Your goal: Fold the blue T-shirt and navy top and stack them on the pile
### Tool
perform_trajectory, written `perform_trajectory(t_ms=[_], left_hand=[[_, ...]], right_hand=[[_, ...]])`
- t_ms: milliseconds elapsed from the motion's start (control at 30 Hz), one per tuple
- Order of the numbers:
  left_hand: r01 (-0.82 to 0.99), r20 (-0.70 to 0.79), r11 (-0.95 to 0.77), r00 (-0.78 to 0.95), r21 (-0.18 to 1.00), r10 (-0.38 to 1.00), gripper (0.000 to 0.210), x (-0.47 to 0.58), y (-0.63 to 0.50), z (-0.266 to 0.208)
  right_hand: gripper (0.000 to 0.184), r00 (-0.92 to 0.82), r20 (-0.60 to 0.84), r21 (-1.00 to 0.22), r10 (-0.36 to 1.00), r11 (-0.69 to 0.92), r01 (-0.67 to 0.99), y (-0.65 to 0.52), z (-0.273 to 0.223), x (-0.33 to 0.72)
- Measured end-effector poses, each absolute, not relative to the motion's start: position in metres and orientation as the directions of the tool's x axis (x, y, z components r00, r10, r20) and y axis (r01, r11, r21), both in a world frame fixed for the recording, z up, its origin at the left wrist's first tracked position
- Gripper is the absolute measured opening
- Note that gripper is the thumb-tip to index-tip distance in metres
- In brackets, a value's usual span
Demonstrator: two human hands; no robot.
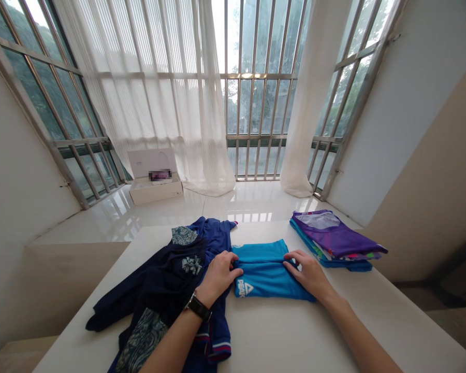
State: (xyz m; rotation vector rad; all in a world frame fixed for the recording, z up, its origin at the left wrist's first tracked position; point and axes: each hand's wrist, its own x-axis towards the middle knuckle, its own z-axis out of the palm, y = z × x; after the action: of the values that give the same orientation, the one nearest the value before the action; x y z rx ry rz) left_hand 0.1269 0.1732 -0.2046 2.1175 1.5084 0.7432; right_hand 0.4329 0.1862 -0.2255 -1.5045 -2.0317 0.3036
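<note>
A bright blue garment [270, 282] with a white PEAK logo lies folded on the white table, a crease running across it. My left hand [222, 270], with a black watch on the wrist, pinches its left edge between thumb and fingers. At the right edge my right hand [305, 269] pinches the same cloth along the crease. Whether it is a shirt or shorts cannot be told. Close on the left lies a loose heap of dark navy clothing [155, 277] with patterned patches, partly under my left forearm. A royal blue garment [219, 235] with striped cuffs lies among it.
A stack of folded clothes with a purple garment [334, 235] on top sits at the table's right rear. An open white box [157, 191] stands on the glossy window ledge [256, 202]. White curtains [213, 129] hang before the barred windows.
</note>
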Motion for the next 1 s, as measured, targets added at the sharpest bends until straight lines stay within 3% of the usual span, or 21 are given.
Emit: perform_trajectory(t_ms=[367, 600, 767, 1000], left_hand=[[0.772, 0.143, -0.306, 0.274, 0.557, 0.951, 0.031, 0.1258, 0.1731, -0.205], [0.697, 0.345, -0.588, 0.478, 0.411, 0.808, 0.037, 0.1306, 0.1685, -0.2038], [0.731, 0.324, -0.525, 0.417, 0.436, 0.849, 0.011, 0.1326, 0.1683, -0.2039], [0.733, 0.319, -0.465, 0.344, 0.497, 0.883, 0.019, 0.1323, 0.1728, -0.2083]], right_hand=[[0.026, -0.163, 0.307, -0.449, 0.938, 0.293, 0.844, 0.189, -0.2294, 0.4375], [0.03, -0.225, 0.277, -0.437, 0.934, 0.331, 0.836, 0.1889, -0.2293, 0.4375], [0.034, -0.22, 0.273, -0.418, 0.937, 0.322, 0.85, 0.1858, -0.2248, 0.4342], [0.035, -0.224, 0.261, -0.413, 0.939, 0.318, 0.853, 0.1839, -0.2221, 0.4324]])
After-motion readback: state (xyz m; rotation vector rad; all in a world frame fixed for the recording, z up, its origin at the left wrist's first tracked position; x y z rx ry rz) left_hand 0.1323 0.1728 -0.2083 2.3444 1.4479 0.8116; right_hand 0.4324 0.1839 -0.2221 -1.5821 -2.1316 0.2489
